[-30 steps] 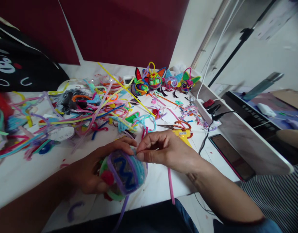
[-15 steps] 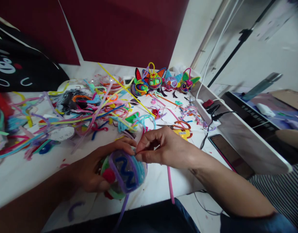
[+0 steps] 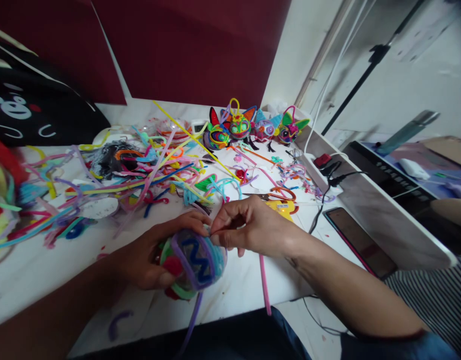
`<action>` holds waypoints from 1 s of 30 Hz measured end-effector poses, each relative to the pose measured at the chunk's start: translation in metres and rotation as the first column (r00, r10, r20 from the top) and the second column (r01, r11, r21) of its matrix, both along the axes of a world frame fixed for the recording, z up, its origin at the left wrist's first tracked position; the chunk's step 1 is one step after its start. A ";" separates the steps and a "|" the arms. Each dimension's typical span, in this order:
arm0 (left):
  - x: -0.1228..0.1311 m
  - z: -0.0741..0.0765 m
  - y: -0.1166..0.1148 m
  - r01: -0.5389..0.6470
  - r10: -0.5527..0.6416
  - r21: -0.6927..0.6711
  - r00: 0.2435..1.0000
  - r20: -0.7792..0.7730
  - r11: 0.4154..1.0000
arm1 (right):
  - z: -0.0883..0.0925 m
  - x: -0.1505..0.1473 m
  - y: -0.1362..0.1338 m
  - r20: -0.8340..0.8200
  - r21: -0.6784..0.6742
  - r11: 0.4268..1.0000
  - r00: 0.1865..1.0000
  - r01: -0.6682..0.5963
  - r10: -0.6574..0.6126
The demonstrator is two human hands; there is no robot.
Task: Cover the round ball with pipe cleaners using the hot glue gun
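1. Ball (image 3: 194, 260), clear, wrapped in pipe cleaners (purple band, dark blue zigzag, light blue and green wraps, red pom), is held just above the white table (image 3: 35, 270) at its near edge, 6 o'clock of the view.
2. Left hand (image 3: 147, 260) is clamped on the ball from its 9 o'clock side. Its thumb lies low by the red pom and its fingers curl over the top.
3. Right hand (image 3: 253, 230) comes in from 3 o'clock. Thumb and forefinger are pinched together on the ball's upper edge at the light blue wrap. Which strand is between the tips is too small to tell.
4. Purple tail (image 3: 190, 320) hangs off the ball toward 6 o'clock, past the table edge.
5. Pink pipe cleaner (image 3: 264, 285) lies on the table under the right wrist, running 12 to 6.
6. Scissors (image 3: 275, 194) and a yellow tool (image 3: 285, 209) sit just beyond the right hand at 1 o'clock.
7. Loose pipe cleaner pile (image 3: 140, 170) spreads from 10 to 12 o'clock.
8. Finished eared figures (image 3: 238, 125) stand in a row at the far edge, 12 to 1 o'clock.
9. Phone (image 3: 356, 240) lies face up at 3 o'clock, with the power strip (image 3: 326, 172) beyond it.
10. Black bag (image 3: 35, 115) is far off at 10 o'clock.
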State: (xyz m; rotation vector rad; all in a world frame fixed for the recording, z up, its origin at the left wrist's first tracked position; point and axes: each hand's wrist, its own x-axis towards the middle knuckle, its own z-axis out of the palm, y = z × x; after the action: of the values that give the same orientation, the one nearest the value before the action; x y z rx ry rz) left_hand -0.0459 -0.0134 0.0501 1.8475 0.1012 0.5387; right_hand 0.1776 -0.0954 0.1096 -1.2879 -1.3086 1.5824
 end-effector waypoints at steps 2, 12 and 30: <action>-0.001 -0.002 0.002 0.001 -0.001 0.003 1.000 -0.010 1.000 | -0.001 0.000 0.000 0.024 -0.015 1.000 1.000 0.007 -0.006; -0.003 -0.012 0.008 0.064 -0.064 -0.005 0.998 0.013 0.998 | -0.003 -0.003 0.001 -0.016 -0.068 0.996 0.999 0.049 -0.050; -0.001 -0.024 0.007 0.115 -0.109 -0.091 0.991 0.073 0.989 | -0.026 -0.015 -0.005 -0.216 -0.057 0.979 0.955 0.193 -0.201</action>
State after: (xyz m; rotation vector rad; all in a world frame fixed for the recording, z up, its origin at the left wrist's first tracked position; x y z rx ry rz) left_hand -0.0465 -0.0063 0.0260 1.7297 -0.0223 0.5091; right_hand 0.1630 -0.1007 0.0831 -1.1854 -0.9875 1.5623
